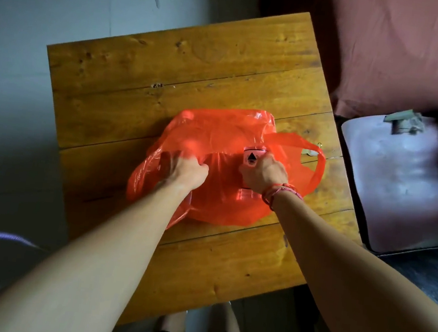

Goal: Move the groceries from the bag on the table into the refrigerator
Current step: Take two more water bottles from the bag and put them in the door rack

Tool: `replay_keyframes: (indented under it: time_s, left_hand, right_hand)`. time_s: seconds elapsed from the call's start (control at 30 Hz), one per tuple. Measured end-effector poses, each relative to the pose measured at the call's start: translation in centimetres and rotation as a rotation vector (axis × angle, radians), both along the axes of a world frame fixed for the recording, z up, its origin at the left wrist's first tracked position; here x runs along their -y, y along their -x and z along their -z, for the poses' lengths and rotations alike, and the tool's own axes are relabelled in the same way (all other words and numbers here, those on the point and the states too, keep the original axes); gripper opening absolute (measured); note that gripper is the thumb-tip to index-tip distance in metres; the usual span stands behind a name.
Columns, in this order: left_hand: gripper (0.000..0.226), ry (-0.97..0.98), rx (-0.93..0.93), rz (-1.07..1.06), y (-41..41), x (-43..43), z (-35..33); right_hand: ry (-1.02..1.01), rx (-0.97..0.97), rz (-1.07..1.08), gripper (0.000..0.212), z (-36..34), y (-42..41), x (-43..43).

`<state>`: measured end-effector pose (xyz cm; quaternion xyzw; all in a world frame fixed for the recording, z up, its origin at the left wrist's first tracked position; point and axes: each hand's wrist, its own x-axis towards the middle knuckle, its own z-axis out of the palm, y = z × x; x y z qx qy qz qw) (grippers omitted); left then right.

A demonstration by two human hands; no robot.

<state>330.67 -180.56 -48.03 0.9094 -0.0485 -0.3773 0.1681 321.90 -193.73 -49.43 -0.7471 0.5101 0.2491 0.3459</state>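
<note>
A translucent red-orange plastic bag lies in the middle of a wooden table. My left hand is closed on the bag's left rim. My right hand reaches into the bag's mouth and grips a small carton with a black triangle mark. The carton's lower part is hidden by my hand and the plastic. One bag handle loops out to the right. A red string bracelet circles my right wrist. No refrigerator is in view.
A reddish cloth hangs at the top right. A pale rounded object, blurred, stands right of the table. A grey wall or floor lies to the left. My feet show below the table's near edge.
</note>
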Motion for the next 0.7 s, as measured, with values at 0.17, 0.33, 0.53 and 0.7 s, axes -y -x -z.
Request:
replay_keyframes:
  time_s: [0.17, 0.33, 0.53, 0.7]
  left_hand:
    - [0.023, -0.053, 0.021, 0.017, -0.4, -0.3, 1.8]
    - [0.037, -0.051, -0.057, -0.095, -0.7, -0.7, 3.4]
    - [0.053, 0.131, -0.179, -0.364, -1.0, 0.0, 2.1]
    - [0.049, 0.237, -0.181, -0.368, -0.9, 0.4, 0.6]
  right_hand:
    - [0.046, -0.016, 0.056, 0.077, 2.2, -0.5, 0.5]
    - [0.070, -0.027, 0.033, 0.066, 3.0, -0.4, 1.0]
    - [0.025, 0.052, 0.077, 0.070, 2.0, -0.3, 0.6]
    - [-0.006, 0.105, 0.111, 0.067, 0.6, -0.4, -0.2]
